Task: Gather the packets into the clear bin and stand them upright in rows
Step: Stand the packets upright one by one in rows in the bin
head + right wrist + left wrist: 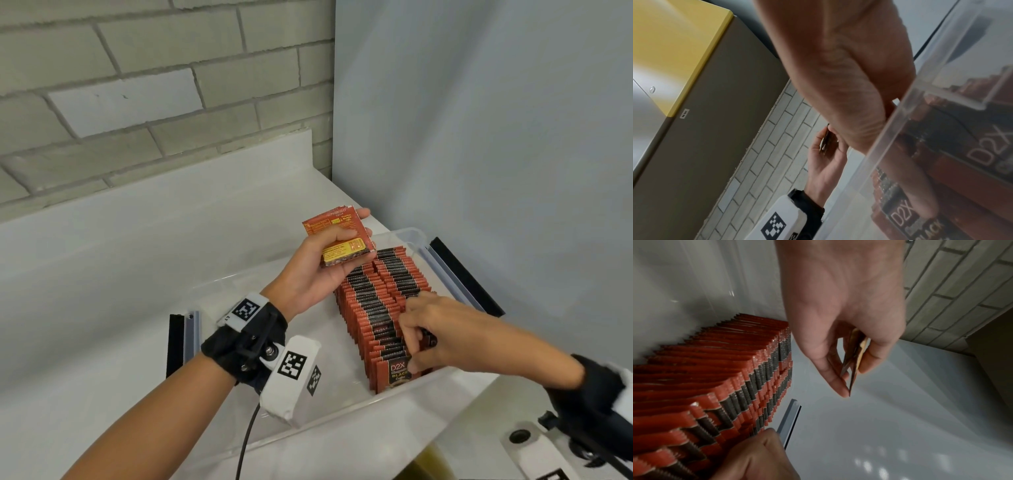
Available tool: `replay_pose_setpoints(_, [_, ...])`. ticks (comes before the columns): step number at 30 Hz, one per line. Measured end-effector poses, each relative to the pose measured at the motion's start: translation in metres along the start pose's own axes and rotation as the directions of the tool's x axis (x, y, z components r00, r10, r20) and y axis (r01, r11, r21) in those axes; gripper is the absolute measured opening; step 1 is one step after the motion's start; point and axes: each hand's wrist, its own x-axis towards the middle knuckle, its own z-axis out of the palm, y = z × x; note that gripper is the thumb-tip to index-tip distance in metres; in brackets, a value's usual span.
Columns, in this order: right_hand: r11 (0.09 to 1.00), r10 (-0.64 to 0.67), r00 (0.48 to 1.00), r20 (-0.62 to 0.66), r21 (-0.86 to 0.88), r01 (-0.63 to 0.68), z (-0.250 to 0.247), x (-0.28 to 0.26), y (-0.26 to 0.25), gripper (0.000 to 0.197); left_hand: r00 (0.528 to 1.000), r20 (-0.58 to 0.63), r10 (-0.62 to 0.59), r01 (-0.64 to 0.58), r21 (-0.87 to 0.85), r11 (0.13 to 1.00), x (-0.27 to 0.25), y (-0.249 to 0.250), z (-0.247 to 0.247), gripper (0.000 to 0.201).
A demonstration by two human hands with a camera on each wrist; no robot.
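A clear bin (346,419) sits on the white counter with red-and-black D2X packets (378,301) standing upright in two rows along its right side. My left hand (356,228) hovers over the rows' far end, thumb on top, holding a few loose red-orange packets (337,240). In the left wrist view these held packets (853,356) show edge-on between thumb and fingers, beside the rows (715,378). My right hand (416,339) reaches into the near end of the rows, fingers curled down onto several packet tops. Through the bin wall (906,123) the front packet (982,154) shows.
Black and grey rails lie on the counter on the bin's left (185,342) and right (462,274). A brick wall (137,85) stands behind and a grey panel (496,137) to the right. The right wrist view shows a yellow-topped cabinet (684,48).
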Motion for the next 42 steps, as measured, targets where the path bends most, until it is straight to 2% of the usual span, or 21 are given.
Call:
replay_pose_setpoints(3, [0.999,0.002,0.998,0.060,0.034,-0.004,-0.009,-0.002,-0.002,0.026,1.000,0.025,0.009,-0.009,-0.009,1.000,-0.001,0.001,0.001,0.029])
replay_pose_setpoints(5, [0.993,0.008,0.999,0.049,0.116,-0.014,-0.021,-0.003,-0.003,0.032,0.999,0.040,0.005,-0.005,0.011,1.000,-0.002,0.001,0.001,0.031])
replay_pose_setpoints(8, [0.937,0.074,0.988,-0.136,0.350,-0.022,-0.039,-0.003,-0.008,0.042,0.998,0.053,-0.020,0.015,0.100,0.995,-0.002,0.000,0.001,0.029])
replay_pose_setpoints(10, [0.882,0.144,0.943,-0.300,0.471,0.015,-0.045,0.002,-0.010,0.045,0.997,0.061,-0.042,0.033,0.146,0.989,-0.002,0.000,0.002,0.022])
replay_pose_setpoints(12, [0.835,0.196,0.891,-0.409,0.546,0.067,-0.046,0.009,-0.011,0.046,0.997,0.063,-0.051,0.039,0.189,0.981,-0.003,-0.002,0.001,0.016])
replay_pose_setpoints(14, [0.784,0.230,0.868,-0.440,0.613,0.103,-0.044,0.015,-0.012,0.040,0.996,0.067,-0.064,0.046,0.238,0.970,-0.003,-0.004,0.000,0.016])
replay_pose_setpoints(16, [0.736,0.236,0.868,-0.436,0.664,0.134,-0.041,0.019,-0.013,0.026,0.996,0.064,-0.065,0.045,0.266,0.963,-0.004,-0.004,0.001,0.016])
replay_pose_setpoints(17, [0.723,0.235,0.867,-0.439,0.675,0.146,-0.041,0.021,-0.013,0.018,0.997,0.051,-0.062,0.046,0.263,0.964,-0.004,-0.003,0.003,0.019])
replay_pose_setpoints(19, [0.729,0.240,0.846,-0.476,0.664,0.167,-0.043,0.022,-0.013,0.008,0.997,0.012,-0.080,0.076,0.226,0.971,-0.005,0.000,0.004,0.045])
replay_pose_setpoints(21, [0.752,0.251,0.800,-0.545,0.630,0.193,-0.046,0.022,-0.013,0.004,0.992,-0.006,-0.128,0.127,0.183,0.975,-0.005,0.003,0.006,0.068])
replay_pose_setpoints(25, [0.797,0.191,0.720,-0.667,0.534,0.282,-0.053,0.019,-0.016,0.006,0.977,0.011,-0.211,0.210,0.083,0.974,-0.003,0.004,0.004,0.086])
replay_pose_setpoints(27, [0.830,0.127,0.702,-0.700,0.463,0.312,-0.053,0.018,-0.016,0.009,0.971,0.008,-0.240,0.239,0.077,0.968,-0.004,0.004,0.004,0.079])
replay_pose_setpoints(31, [0.890,0.011,0.708,-0.707,0.329,0.315,-0.046,0.019,-0.014,0.022,0.973,0.022,-0.228,0.218,0.208,0.953,-0.005,0.001,0.003,0.033])
replay_pose_setpoints(37, [0.910,-0.020,0.664,-0.748,0.261,0.322,-0.044,0.020,-0.013,0.012,0.983,0.081,-0.168,0.142,0.259,0.955,-0.005,0.004,0.004,0.029])
replay_pose_setpoints(38, [0.908,-0.008,0.663,-0.748,0.272,0.318,-0.044,0.020,-0.012,0.014,0.987,0.078,-0.140,0.114,0.268,0.957,-0.005,0.004,0.005,0.028])
replay_pose_setpoints(40, [0.862,0.105,0.672,-0.733,0.404,0.305,-0.044,0.018,-0.011,0.023,0.997,0.053,-0.062,0.045,0.270,0.962,-0.005,0.005,0.005,0.028])
replay_pose_setpoints(42, [0.720,0.279,0.686,-0.672,0.619,0.314,-0.041,0.015,-0.015,0.020,1.000,0.023,0.011,-0.016,0.246,0.969,-0.005,0.008,0.006,0.028])
